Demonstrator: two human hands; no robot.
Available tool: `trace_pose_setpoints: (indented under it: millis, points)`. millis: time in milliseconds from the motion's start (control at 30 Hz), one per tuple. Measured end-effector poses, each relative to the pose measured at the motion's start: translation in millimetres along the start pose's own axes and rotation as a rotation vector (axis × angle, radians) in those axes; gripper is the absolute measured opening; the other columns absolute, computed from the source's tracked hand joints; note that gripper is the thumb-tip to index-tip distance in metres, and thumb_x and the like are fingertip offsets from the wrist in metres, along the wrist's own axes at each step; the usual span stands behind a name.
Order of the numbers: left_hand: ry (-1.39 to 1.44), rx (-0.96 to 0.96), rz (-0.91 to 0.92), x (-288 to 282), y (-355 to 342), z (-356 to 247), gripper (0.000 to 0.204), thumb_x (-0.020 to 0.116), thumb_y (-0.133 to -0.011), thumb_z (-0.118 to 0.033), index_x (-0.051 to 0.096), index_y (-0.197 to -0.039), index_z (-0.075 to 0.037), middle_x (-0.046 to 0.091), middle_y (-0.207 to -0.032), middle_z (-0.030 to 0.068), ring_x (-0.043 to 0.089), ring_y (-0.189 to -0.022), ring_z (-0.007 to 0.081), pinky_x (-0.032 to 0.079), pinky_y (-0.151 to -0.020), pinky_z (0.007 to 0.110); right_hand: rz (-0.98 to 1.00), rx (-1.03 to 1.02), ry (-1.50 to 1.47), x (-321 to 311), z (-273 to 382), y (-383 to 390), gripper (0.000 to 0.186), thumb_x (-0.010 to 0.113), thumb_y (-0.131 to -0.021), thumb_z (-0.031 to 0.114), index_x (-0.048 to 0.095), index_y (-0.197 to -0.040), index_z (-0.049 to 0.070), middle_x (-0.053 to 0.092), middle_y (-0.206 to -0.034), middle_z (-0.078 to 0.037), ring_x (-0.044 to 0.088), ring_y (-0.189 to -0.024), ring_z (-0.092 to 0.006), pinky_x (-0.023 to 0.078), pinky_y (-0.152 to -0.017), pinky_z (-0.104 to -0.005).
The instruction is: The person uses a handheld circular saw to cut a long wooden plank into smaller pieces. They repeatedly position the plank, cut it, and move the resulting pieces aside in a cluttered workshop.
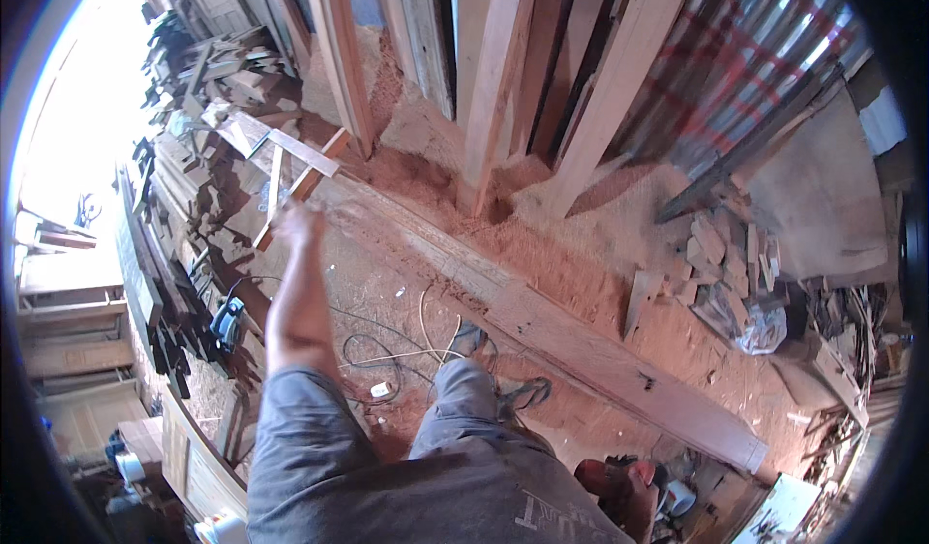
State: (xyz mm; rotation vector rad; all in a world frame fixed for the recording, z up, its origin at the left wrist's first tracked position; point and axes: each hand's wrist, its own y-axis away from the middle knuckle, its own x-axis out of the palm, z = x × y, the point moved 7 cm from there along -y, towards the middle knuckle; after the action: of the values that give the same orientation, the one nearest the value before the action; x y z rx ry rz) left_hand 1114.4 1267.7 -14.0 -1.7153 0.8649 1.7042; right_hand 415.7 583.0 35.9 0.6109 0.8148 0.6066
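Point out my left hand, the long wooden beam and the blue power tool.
Left hand (299, 223): head view, middle of hand.
Long wooden beam (556, 327): head view, upper face near mid-length.
Blue power tool (227, 323): head view, blue body.

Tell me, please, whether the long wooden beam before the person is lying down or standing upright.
Lying down: the beam stretches lengthwise across the work area, whereas the timbers behind it stand on end.
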Motion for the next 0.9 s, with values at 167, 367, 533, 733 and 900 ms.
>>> trace_pose_setpoints:
  millis: [167, 367, 533, 733, 900]
  points:
    - [-0.071, -0.096, 0.184, 29.1, -106.6, 87.8, 0.140, 0.085, -0.075, -0.076, 0.009, -0.177, -0.018, 0.023, -0.180, 0.0187, 0.022, -0.165, 0.0402, 0.020, -0.132, 0.060, -0.035, 0.141, 0.193, 3.5, -12.4, -3.9, 0.031, 0.077, -0.096, 0.030, 0.081, -0.108, 0.001, 0.075, -0.097, -0.006, 0.069, -0.087, -0.0193, 0.055, -0.080, -0.0382]
    - [-0.043, 0.138, 0.142, 57.4, -132.4, 62.9, 0.120, 0.082, -0.069, -0.087, 0.064, -0.136, 0.011, 0.069, -0.132, 0.0346, 0.070, -0.123, 0.0482, 0.056, -0.106, 0.050, 0.093, -0.024, 0.088, 28.8, 1.3, -4.0, 0.031, 0.073, -0.103, 0.029, 0.069, -0.126, 0.009, 0.071, -0.118, -0.001, 0.063, -0.113, -0.0153, 0.049, -0.104, -0.0361]
    - [0.175, 0.233, 0.182, 32.1, -38.9, 13.2, 0.095, 0.082, -0.080, -0.076, 0.072, -0.124, 0.007, 0.077, -0.117, 0.0282, 0.075, -0.107, 0.0453, 0.057, -0.092, 0.053, -0.107, 0.058, 0.000, -3.6, -27.8, -9.7, 0.041, 0.083, -0.095, 0.037, 0.077, -0.105, -0.003, 0.070, -0.085, -0.001, 0.064, -0.071, -0.0112, 0.051, -0.061, -0.0326]
    - [0.353, 0.432, 0.086, -63.7, 219.7, -64.1, 0.068, 0.088, -0.090, -0.048, 0.069, -0.127, 0.006, 0.076, -0.113, 0.0221, 0.071, -0.101, 0.0329, 0.054, -0.093, 0.046, -0.034, 0.142, -0.066, -45.6, -35.4, -24.6, 0.045, 0.085, -0.095, 0.041, 0.076, -0.107, -0.001, 0.069, -0.083, 0.000, 0.061, -0.067, -0.0108, 0.049, -0.057, -0.0316]
    - [0.580, 0.889, 0.174, -76.2, 452.2, -113.2, 0.079, 0.099, -0.079, -0.017, 0.057, -0.142, 0.006, 0.072, -0.107, 0.0130, 0.064, -0.094, 0.0203, 0.055, -0.090, 0.038, 0.058, -0.022, -0.071, -109.8, -87.1, -73.1, 0.044, 0.081, -0.097, 0.042, 0.076, -0.104, -0.001, 0.068, -0.083, -0.001, 0.063, -0.073, -0.0112, 0.049, -0.061, -0.0321]
